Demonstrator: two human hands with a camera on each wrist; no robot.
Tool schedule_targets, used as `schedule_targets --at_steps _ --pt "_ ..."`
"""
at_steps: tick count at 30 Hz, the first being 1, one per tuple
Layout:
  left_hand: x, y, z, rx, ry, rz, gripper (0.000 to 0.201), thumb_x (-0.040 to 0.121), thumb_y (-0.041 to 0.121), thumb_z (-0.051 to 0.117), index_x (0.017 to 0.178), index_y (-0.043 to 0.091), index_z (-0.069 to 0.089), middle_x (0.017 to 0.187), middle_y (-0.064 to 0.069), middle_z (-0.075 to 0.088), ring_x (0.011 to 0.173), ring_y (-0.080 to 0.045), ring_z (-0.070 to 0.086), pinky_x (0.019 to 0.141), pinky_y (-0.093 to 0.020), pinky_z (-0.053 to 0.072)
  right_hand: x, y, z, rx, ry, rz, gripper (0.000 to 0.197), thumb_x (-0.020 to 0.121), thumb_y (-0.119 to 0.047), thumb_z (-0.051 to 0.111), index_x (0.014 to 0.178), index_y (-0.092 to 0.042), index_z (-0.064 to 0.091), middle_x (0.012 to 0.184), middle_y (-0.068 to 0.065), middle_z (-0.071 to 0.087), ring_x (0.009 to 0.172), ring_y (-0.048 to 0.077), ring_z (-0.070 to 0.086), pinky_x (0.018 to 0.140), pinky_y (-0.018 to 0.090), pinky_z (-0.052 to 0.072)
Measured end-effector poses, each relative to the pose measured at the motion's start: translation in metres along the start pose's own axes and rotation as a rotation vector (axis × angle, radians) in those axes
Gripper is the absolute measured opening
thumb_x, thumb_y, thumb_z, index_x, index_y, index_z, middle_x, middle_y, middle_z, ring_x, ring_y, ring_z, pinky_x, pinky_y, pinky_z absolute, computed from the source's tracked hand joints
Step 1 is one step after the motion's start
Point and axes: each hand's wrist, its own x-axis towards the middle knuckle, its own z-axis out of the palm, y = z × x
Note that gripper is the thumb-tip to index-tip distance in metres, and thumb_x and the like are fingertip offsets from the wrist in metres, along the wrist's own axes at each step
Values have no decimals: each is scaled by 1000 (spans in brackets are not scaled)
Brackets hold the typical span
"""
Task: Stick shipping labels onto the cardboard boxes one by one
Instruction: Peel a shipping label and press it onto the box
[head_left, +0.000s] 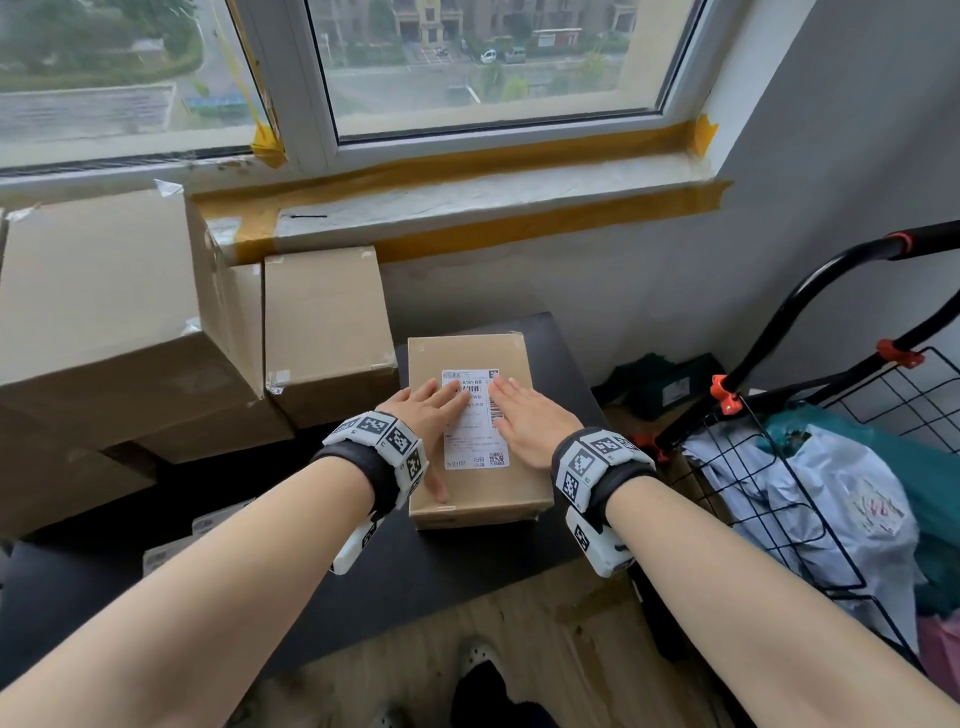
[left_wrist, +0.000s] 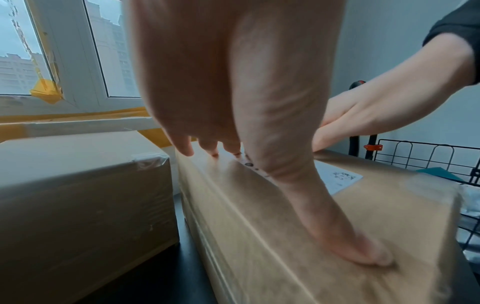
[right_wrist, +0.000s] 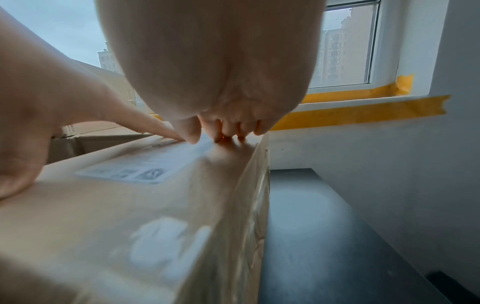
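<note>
Cardboard box sits on the dark desk, a white shipping label on its top. The left hand and right hand press flat on it, fingers straight, each grip unclosed, hiding the label's side edges. Its print is too small to read.

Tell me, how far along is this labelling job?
Done: a shipping label already lies on top of the small box on the black table. In hand: the left hand and right hand press flat on it, smoothing it down. Left: the bigger boxes by the window show no label on the sides in view, so they probably come next.
</note>
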Motion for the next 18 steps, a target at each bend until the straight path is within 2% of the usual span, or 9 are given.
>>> schedule_targets --at_steps 3,6,11,16,18 --pt "5 -3 -2 -1 -2 -16 150 46 61 83 147 17 -20 158 0 -18 146 -23 -15 119 -41 -5 9 5 -8 -12 4 0 54 102 -22 21 150 -8 1 160 5 -3 148 16 2 120 29 4" --pt "7 -5 -2 -11 -4 -15 153 45 62 82 147 17 -22 157 0 -22 145 -22 -18 118 -39 -7 15 5 -12 -9 -4 -1 55 102 -23 21 150 -8 0 160 5 -4 148 17 1 120 29 3" --pt "1 -8 1 -40 18 12 147 50 63 80 146 19 -24 157 2 -22 145 -18 -19 117 -39 -7 23 -13 -5 37 15 -66 59 101 -30 28 151 -12 1 160 4 -4 148 19 -1 120 31 2" --pt "-8 -10 10 -155 21 14 138 58 59 78 147 20 -19 157 4 -21 145 -18 -18 119 -39 -3 12 -16 9 95 23 -32 81 93 -51 42 151 -18 -4 160 -2 -9 147 15 -7 119 31 -2" --pt "-8 -9 14 -227 55 4 126 66 63 69 149 20 -15 157 4 -19 146 -18 -17 121 -38 -1 7 -16 16 74 23 -17 87 90 -56 44 151 -18 -6 160 -3 -10 147 15 -8 120 32 -2"
